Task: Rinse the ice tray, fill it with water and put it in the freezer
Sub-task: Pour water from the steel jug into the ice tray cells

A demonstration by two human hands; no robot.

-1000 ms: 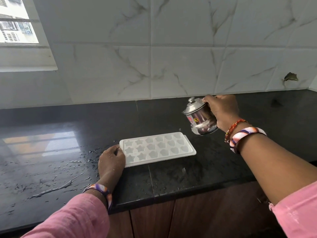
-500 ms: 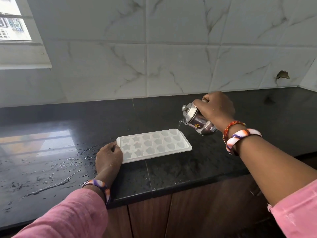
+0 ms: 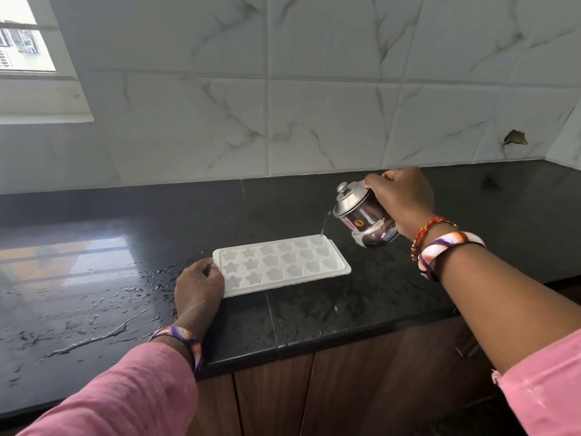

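Note:
A white ice tray (image 3: 283,264) with star and heart moulds lies flat on the black counter (image 3: 125,234). My left hand (image 3: 198,284) rests on its near left corner, fingers curled against the rim. My right hand (image 3: 401,199) grips a small lidded steel pot (image 3: 361,215), tilted left above the tray's far right corner. A thin stream of water falls from the pot's spout into the far right mould.
Water puddles and drops (image 3: 94,316) spread over the counter left of the tray. A marble-tiled wall (image 3: 283,89) stands behind, with a window (image 3: 28,48) at the upper left. Brown cabinet doors (image 3: 314,398) lie below the counter edge.
My right hand has tipped the steel pot further left over the tray's far right corner, and water now streams from it. My left hand has stayed on the tray's corner.

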